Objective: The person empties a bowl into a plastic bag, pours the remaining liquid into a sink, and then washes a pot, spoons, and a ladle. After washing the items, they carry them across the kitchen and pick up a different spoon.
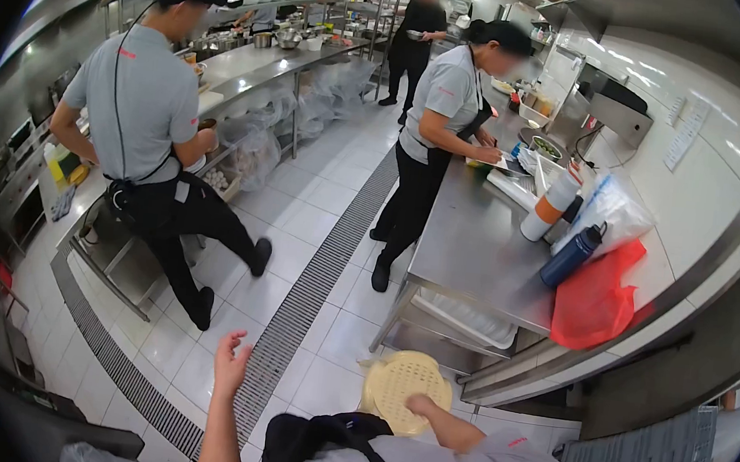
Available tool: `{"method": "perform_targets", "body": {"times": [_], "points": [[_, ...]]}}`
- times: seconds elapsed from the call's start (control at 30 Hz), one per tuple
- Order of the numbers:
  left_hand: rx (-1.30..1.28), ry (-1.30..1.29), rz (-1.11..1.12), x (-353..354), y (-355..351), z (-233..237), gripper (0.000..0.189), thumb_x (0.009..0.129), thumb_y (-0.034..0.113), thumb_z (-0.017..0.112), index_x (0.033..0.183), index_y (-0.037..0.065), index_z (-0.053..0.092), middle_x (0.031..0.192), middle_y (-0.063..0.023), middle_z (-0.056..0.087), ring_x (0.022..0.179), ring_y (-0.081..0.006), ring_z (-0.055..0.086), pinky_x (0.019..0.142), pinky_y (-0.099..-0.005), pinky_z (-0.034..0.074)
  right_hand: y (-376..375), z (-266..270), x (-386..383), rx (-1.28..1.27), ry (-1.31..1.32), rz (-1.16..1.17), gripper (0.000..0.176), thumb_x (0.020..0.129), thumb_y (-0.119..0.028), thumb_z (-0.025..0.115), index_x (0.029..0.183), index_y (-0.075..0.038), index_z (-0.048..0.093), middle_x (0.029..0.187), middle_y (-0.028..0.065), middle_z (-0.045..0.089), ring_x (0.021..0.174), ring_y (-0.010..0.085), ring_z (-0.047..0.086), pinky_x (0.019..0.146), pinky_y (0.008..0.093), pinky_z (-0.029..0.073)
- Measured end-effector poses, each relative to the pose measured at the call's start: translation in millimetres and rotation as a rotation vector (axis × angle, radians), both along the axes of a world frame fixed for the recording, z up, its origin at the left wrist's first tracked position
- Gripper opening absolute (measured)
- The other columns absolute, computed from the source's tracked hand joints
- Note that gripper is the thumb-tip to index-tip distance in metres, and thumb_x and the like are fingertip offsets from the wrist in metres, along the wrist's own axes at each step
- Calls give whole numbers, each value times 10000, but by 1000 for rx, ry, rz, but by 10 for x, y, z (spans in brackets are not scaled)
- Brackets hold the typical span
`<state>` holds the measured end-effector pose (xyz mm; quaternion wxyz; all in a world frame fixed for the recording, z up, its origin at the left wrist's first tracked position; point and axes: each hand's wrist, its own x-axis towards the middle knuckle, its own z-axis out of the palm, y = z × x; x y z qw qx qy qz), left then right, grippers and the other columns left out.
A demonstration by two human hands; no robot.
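Observation:
My right hand is closed at the middle of a pale yellow plastic stool with a perforated round seat. Its fingertips are hidden against the seat, which faces up toward me. On the left, my left hand is raised over the tiled floor, its fingers loosely apart and partly bent, holding nothing. The stool is close to the near end of a steel worktable.
One co-worker stands at the left counter, another writes at the worktable. Further back is a third person. A floor drain grate runs between them. Bottles, a red bag and grey stacked crates are on the right.

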<state>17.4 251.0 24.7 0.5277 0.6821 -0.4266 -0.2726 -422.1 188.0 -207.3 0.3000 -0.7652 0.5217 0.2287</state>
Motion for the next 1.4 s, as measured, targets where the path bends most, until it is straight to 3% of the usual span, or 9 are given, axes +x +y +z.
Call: {"method": "perform_targets", "body": {"times": [0.07,0.1,0.2,0.3,0.5,0.8,0.93,1.17,1.4], "points": [[19,58,25,275,-340,-29,262,723,99,572,979,58,530,976,-77,511,903,-191,484,752,-309,387,-824,-29,707,-242,-192,331,287,766,-266,424,813,-45,600,853,160,586,795,318,547,691,428,431],[34,105,54,424,-553,-58,257,731,97,565,983,58,529,983,-75,512,911,-191,484,754,-312,386,-1049,456,1163,-249,-363,-1,296,788,-272,406,839,-43,586,838,158,587,778,312,552,684,414,438],[52,122,8,865,-1234,-291,263,736,101,566,993,61,526,963,-79,516,902,-186,491,723,-287,393,-1812,831,2029,-262,-722,-132,290,763,-267,495,963,-71,569,855,145,594,789,276,575,703,353,450],[97,181,-48,1242,-1980,-278,258,725,89,579,979,62,535,897,-63,509,818,-139,482,688,-251,407,-2304,978,2543,-250,-797,-197,287,765,-270,499,962,-73,569,854,133,598,800,255,579,710,347,450],[143,62,-252,1614,-3748,-309,291,696,104,613,975,64,540,939,-96,521,839,-201,515,703,-293,429,-2917,903,2576,-256,-544,-319,274,759,-260,529,965,-84,569,831,107,605,778,237,579,714,320,450],[-77,1,-821,259,-6470,-93,327,684,154,641,983,67,540,957,-110,509,853,-220,524,721,-301,437,-4017,1172,2287,-366,-670,-918,279,763,-243,548,981,-70,568,840,98,608,744,188,585,679,292,454],[-225,139,-805,-339,-7663,235,325,723,119,607,1028,64,509,966,-98,501,836,-182,524,719,-288,430,-4948,1237,2218,-330,-772,-1025,261,763,-227,544,952,-48,569,845,111,607,777,212,585,685,301,453],[-268,508,-440,-77,-9720,712,358,772,160,553,1107,88,447,1049,-21,475,880,-111,461,729,-262,359,-6914,1694,2291,-571,-726,-589,216,751,-194,532,893,-34,562,757,129,593,716,264,584,627,339,451],[-347,722,-185,406,-10985,929,329,779,188,532,1090,106,465,1056,-12,468,910,-112,455,762,-281,342,-8822,2990,3056,-597,-863,-289,189,783,-195,531,814,-15,579,722,101,579,621,205,544,581,285,437]]}}
